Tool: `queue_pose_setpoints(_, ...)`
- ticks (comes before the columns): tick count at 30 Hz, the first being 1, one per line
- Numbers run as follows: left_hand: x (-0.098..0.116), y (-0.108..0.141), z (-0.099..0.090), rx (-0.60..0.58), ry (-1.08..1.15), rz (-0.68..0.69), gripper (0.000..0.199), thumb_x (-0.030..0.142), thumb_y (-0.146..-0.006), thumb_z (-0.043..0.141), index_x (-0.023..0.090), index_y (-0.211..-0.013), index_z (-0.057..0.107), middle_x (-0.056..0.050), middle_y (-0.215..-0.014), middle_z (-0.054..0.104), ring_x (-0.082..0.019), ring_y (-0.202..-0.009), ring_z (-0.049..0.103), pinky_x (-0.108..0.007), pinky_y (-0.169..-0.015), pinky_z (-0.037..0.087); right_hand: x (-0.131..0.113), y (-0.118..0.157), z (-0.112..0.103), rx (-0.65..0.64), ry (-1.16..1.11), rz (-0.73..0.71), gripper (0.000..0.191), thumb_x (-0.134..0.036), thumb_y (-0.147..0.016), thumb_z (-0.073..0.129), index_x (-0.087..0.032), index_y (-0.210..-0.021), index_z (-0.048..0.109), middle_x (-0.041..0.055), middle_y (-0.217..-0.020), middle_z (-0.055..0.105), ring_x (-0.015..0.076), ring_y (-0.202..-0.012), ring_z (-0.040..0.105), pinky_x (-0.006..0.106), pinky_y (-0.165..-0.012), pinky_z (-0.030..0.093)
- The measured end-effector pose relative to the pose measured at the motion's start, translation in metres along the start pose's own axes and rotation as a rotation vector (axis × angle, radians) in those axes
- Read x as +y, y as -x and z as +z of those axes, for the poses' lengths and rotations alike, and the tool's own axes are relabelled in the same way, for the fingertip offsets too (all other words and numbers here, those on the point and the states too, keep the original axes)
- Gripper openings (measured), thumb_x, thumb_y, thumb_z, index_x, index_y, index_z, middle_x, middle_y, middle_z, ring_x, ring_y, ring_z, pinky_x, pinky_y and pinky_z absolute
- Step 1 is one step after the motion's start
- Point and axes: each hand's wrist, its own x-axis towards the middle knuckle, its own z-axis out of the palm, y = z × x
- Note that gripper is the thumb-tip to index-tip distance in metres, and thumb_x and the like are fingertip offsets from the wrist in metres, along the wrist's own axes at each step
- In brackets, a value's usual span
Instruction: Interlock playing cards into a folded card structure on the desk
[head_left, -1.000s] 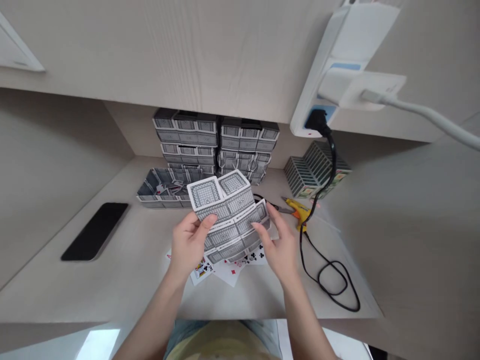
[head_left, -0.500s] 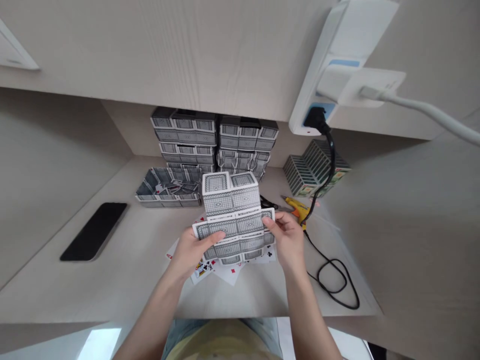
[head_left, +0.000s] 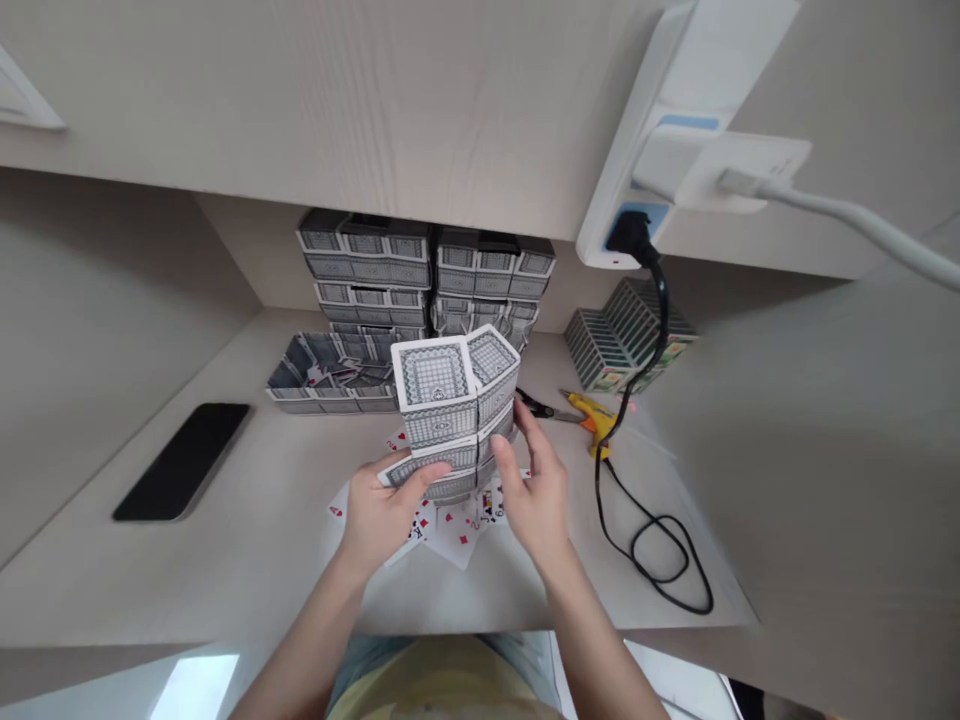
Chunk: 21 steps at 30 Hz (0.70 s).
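A folded structure of joined playing cards (head_left: 441, 425), grey patterned backs outward, is held above the desk and bends along its middle. My left hand (head_left: 382, 508) grips its lower left edge, thumb on the front. On the right side, my right hand (head_left: 534, 490) has its thumb against the front face and its fingers behind the edge. Beneath the structure, loose playing cards (head_left: 454, 535) lie face up and spread on the desk, partly hidden by it.
Behind stand stacked card-built boxes (head_left: 367, 270) and an open card box (head_left: 330, 405) holding small pieces. A black phone (head_left: 184, 462) lies left. To the right are scissors (head_left: 551, 411), a yellow glue gun (head_left: 598, 420) with its cord, and card stacks (head_left: 626, 340). A power strip (head_left: 622, 235) hangs above.
The card structure has gone from nearly flat to bent along its middle, its right half turned back. My right hand has moved left with that side.
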Motion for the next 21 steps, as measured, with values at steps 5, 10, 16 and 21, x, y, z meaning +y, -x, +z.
queue_pose_setpoints(5,-0.005,-0.001,-0.002,0.026,0.011,-0.008,0.017,0.029,-0.066,0.067,0.018,-0.078,0.070,-0.003,-0.082,0.071,-0.021,-0.078,0.065,-0.029,-0.072,0.052,0.004,-0.005,-0.006,0.028,-0.106,0.109,0.039,-0.035,-0.075,0.059,-0.022,-0.112,0.059,0.0064,-0.116,0.060,0.0254,-0.115,0.049,0.044,-0.096,0.040)
queue_pose_setpoints(10,-0.012,-0.003,-0.001,0.027,0.020,-0.031,0.016,0.029,-0.066,0.067,0.018,-0.077,0.069,-0.002,-0.082,0.071,-0.020,-0.078,0.064,-0.028,-0.072,0.051,0.002,-0.009,-0.012,0.044,-0.203,0.194,0.020,-0.028,-0.070,0.064,-0.023,-0.089,0.070,0.0022,-0.097,0.069,0.0246,-0.108,0.055,0.042,-0.094,0.041)
queue_pose_setpoints(16,-0.015,-0.007,0.001,0.009,0.032,-0.078,0.019,0.030,-0.065,0.067,0.015,-0.076,0.069,-0.004,-0.080,0.071,-0.021,-0.076,0.064,-0.029,-0.068,0.052,-0.002,-0.013,-0.015,0.029,-0.319,0.341,0.013,-0.025,-0.066,0.066,-0.019,-0.076,0.070,0.0037,-0.082,0.072,0.0227,-0.083,0.065,0.037,-0.080,0.049)
queue_pose_setpoints(21,-0.015,-0.008,0.001,-0.026,0.055,-0.104,0.023,0.031,-0.066,0.067,0.014,-0.081,0.068,-0.005,-0.088,0.070,-0.023,-0.085,0.063,-0.033,-0.077,0.050,0.002,-0.016,-0.018,0.006,-0.416,0.386,0.010,-0.024,-0.061,0.070,-0.017,-0.066,0.065,0.0009,-0.067,0.069,0.0154,-0.061,0.061,0.027,-0.060,0.048)
